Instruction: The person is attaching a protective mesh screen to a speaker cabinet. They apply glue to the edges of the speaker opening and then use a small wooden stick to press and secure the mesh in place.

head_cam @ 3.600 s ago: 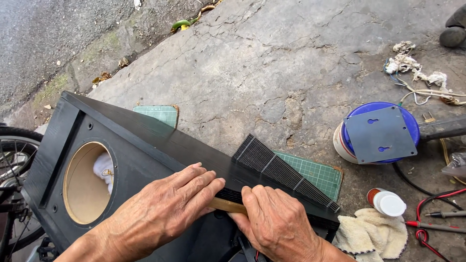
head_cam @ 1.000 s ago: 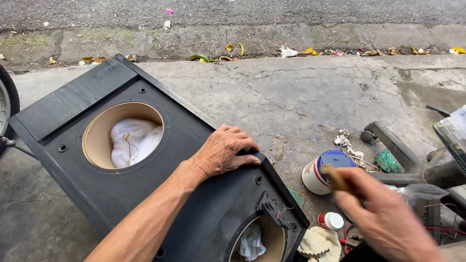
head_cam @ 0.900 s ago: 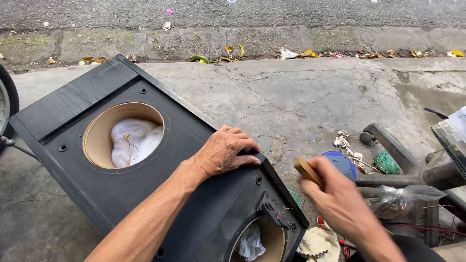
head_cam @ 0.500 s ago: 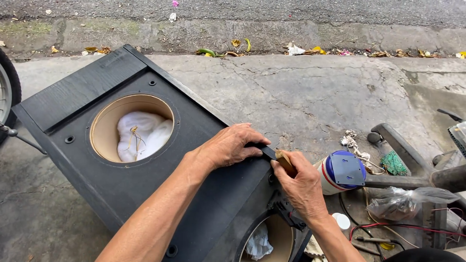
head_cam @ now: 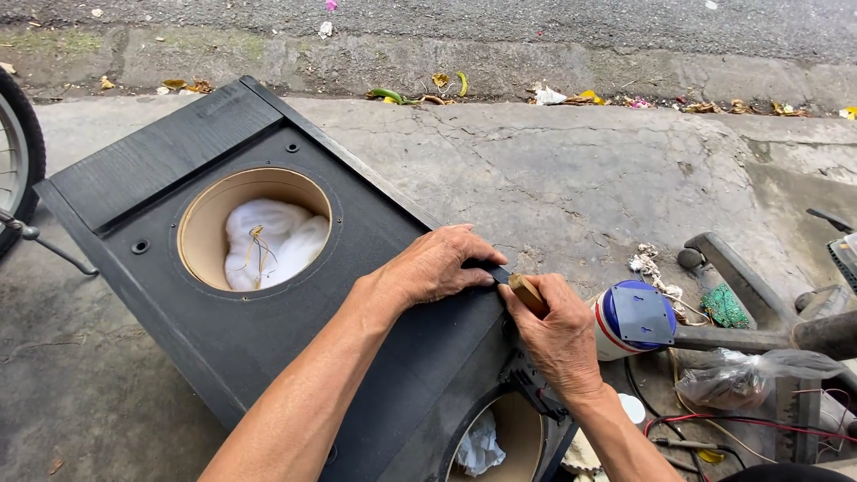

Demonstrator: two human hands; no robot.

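A black speaker box [head_cam: 178, 161] lies tilted on the concrete, with two round cut-outs that show white stuffing inside. My left hand [head_cam: 437, 266] presses flat on the box's right edge, its fingertips on a dark strip there. My right hand [head_cam: 558, 335] is closed around a small wooden-handled tool [head_cam: 527, 293]. The tool's tip meets the box edge right at my left fingertips.
A blue-and-white can [head_cam: 629, 319] with a grey plate on its lid stands right of the box. Wires, a clear bag [head_cam: 759, 375] and tools lie at the right. A bicycle wheel [head_cam: 18, 152] is at the left edge. A littered kerb runs along the top.
My right hand came back from the can at the right with the wooden-handled tool and set its tip on the box edge by my left fingers. The view shifted slightly.
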